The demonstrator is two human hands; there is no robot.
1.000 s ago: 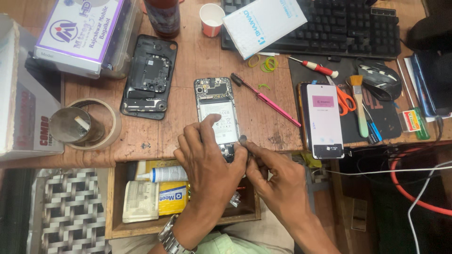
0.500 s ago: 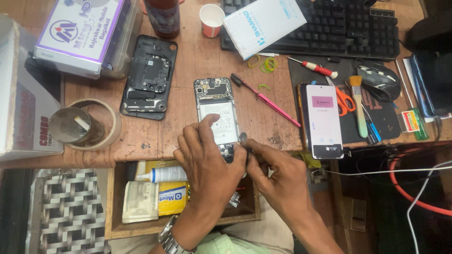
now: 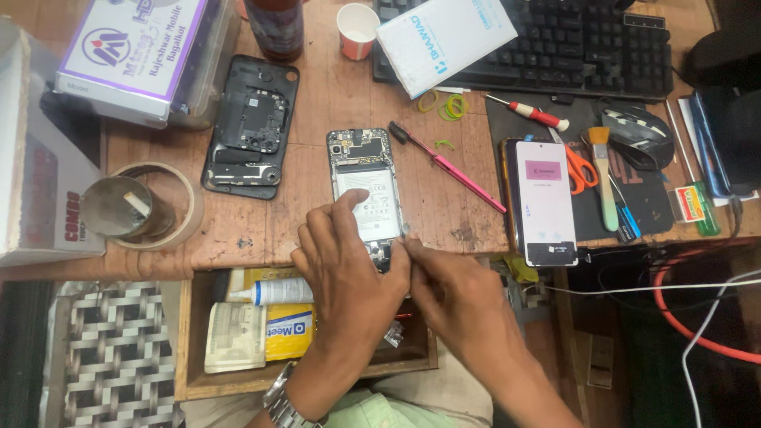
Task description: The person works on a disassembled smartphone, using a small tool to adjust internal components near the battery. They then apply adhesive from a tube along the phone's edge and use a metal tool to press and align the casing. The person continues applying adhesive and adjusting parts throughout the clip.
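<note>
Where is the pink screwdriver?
In the head view the pink screwdriver lies slanted on the wooden table, just right of the opened phone and left of the lit phone.

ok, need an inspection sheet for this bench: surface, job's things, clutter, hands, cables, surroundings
Surface: worn wooden table, stained.
Job's things: opened phone, back off, white battery showing; lower end under the hands.
Clutter: black back cover, pink-handled tool, lit phone, scissors, brush, paper cup, tape roll, keyboard, mouse.
Hands: left hand fingers on the battery; right hand at the phone's lower right edge, tool not discernible.
Cables: red cable, white cable.
Surroundings: open drawer with glue bottle.
</note>
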